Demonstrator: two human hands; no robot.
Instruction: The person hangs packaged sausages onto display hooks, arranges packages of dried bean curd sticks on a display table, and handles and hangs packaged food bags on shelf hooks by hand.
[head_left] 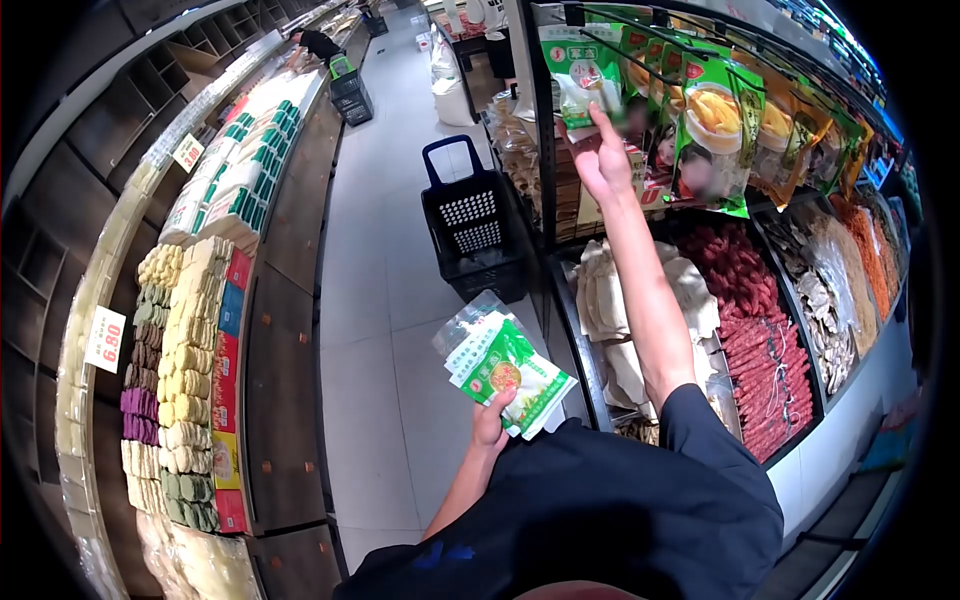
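Note:
My left hand (490, 422) is closed on a small stack of green-and-white food packets (515, 375), held low in front of my body. The top packet carries a round picture of food, and clear plastic edges stick out behind it. My right hand (603, 160) is raised to the rack, its fingers pinching the lower part of a green-and-white packet (585, 75) on the hooks. Part of that grip is hidden behind the packet. Beside it hang larger green packets (712, 125) picturing yellow food.
A black shopping basket (475, 225) stands on the aisle floor ahead. Bins with red sausages (765, 350) and pale dried goods (600, 290) lie below the rack. Bundled noodles (185, 380) fill the left shelf. Farther off, a person (318, 45) leans over the shelf near another basket (350, 95).

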